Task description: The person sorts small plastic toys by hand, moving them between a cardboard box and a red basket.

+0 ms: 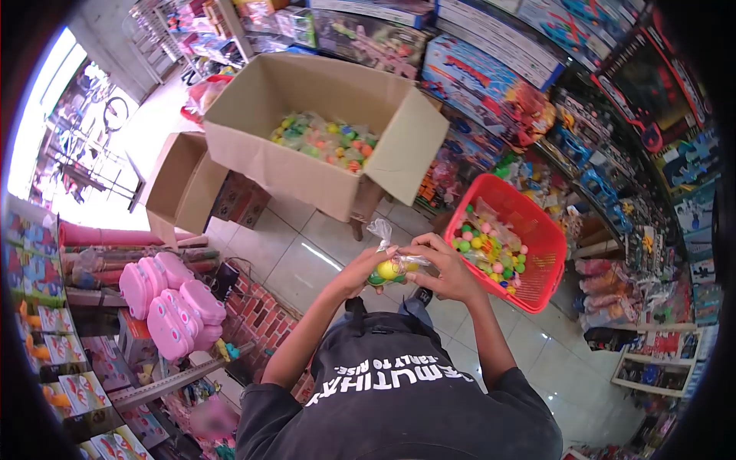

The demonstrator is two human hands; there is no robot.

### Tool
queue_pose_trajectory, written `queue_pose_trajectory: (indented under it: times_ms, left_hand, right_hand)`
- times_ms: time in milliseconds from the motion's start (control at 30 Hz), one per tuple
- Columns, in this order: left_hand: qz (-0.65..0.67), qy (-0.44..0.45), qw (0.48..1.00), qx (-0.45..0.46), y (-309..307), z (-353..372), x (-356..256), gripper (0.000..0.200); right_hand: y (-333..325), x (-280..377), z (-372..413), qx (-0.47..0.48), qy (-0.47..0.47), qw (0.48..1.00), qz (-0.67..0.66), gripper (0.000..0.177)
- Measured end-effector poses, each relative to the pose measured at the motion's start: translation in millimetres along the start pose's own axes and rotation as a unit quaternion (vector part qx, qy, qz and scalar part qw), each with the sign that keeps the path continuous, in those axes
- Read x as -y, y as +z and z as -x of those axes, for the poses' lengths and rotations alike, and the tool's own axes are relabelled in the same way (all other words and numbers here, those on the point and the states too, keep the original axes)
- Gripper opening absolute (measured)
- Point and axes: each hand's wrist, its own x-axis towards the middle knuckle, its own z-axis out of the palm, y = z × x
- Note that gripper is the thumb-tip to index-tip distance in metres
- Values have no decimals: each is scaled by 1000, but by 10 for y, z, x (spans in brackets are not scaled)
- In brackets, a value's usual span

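Observation:
Between my two hands, in front of my body, is a small clear plastic bag of coloured balls (pixel 389 269), with yellow and green showing. Its gathered top sticks up above my fingers. My left hand (pixel 359 273) is closed around the bag's left side. From the right, my right hand (pixel 446 268) has its fingers curled and pinching at the bag's edge; the exact contact is partly hidden. To the right stands a red plastic basket (pixel 541 257) with bags of similar coloured balls (pixel 487 247) inside.
A large open cardboard box (pixel 284 172) ahead holds more bagged balls (pixel 326 138). A smaller open box (pixel 178 184) stands to its left. Pink cases (pixel 184 314) hang at the left. Boxed toys (pixel 475 80) fill shelves ahead and right. Tiled floor (pixel 307 264) lies below.

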Motion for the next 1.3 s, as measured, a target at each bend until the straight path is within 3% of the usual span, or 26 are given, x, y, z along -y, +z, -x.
queue_pose_trajectory:
  times_ms: [300, 500, 567, 633, 733, 1033, 1167, 1300]
  left_hand:
    - [-16, 52, 992, -113, -700, 802, -18, 42]
    - [-1, 89, 983, -161, -1011, 986, -105, 41]
    - [7, 93, 982, -164, -1132, 1021, -135, 42]
    - [10, 106, 979, -174, -1263, 1037, -199, 43]
    - [37, 115, 972, -202, -1519, 992, -306, 39]
    - [60, 210, 937, -272, -2299, 775, -1301, 26]
    - [3, 250, 920, -303, -2703, 603, -1877, 26]
    - [2, 290, 911, -294, -3075, 428, -2200, 24]
  right_hand:
    - [765, 249, -765, 129, -50, 986, -98, 23]
    - [981, 331, -1179, 145, -143, 978, -45, 23]
    - [997, 366, -1318, 167, -138, 975, -47, 23]
    - [1007, 380, -1467, 199, -44, 977, -63, 24]
    - [1016, 331, -1732, 192, 0, 975, -110, 24]
    - [681, 260, -2728, 90, -67, 981, -160, 17]
    - [413, 267, -3097, 59, -21, 989, -136, 19]
    - [278, 190, -3478, 88, 48, 991, -88, 18]
